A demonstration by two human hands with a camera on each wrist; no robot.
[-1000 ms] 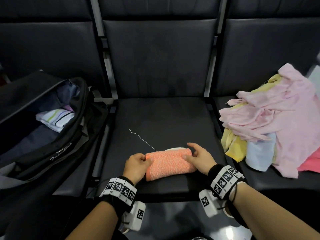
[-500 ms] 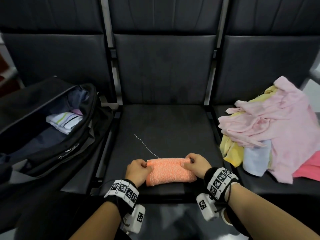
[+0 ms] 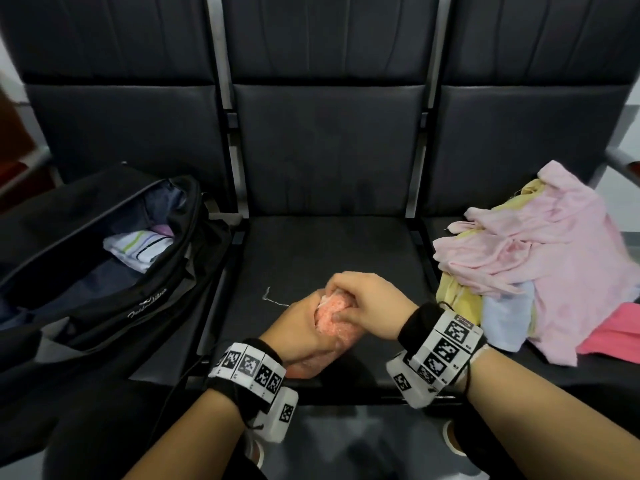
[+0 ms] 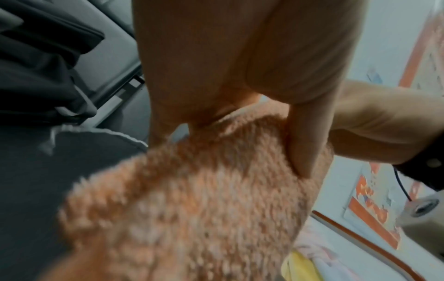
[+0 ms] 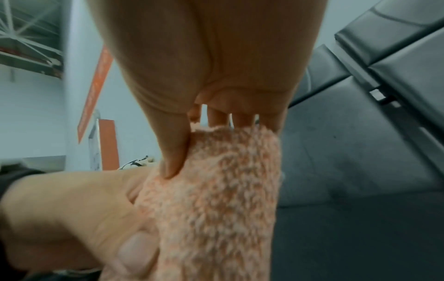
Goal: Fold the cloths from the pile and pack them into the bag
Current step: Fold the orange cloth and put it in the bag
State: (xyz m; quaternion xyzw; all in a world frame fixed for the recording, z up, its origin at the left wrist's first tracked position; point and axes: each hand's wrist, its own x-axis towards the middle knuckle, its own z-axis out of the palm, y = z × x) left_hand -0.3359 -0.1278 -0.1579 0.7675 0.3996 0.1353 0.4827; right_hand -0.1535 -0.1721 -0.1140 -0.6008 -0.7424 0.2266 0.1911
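Two grips: left hand (image 3: 300, 332) and right hand (image 3: 367, 306) both clamp the folded orange cloth (image 3: 332, 318).
Bag (image 3: 114, 285): lies leftward, nearer the left hand.

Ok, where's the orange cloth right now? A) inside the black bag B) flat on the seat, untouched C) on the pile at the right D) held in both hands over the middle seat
D: the left hand and right hand both grip the orange cloth above the middle seat.

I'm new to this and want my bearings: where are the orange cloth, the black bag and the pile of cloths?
orange cloth (image 3: 334, 315): head view, fuzzy part between the hands.
black bag (image 3: 114, 299): head view, its front wall.
pile of cloths (image 3: 540, 244): head view, top pink cloth.
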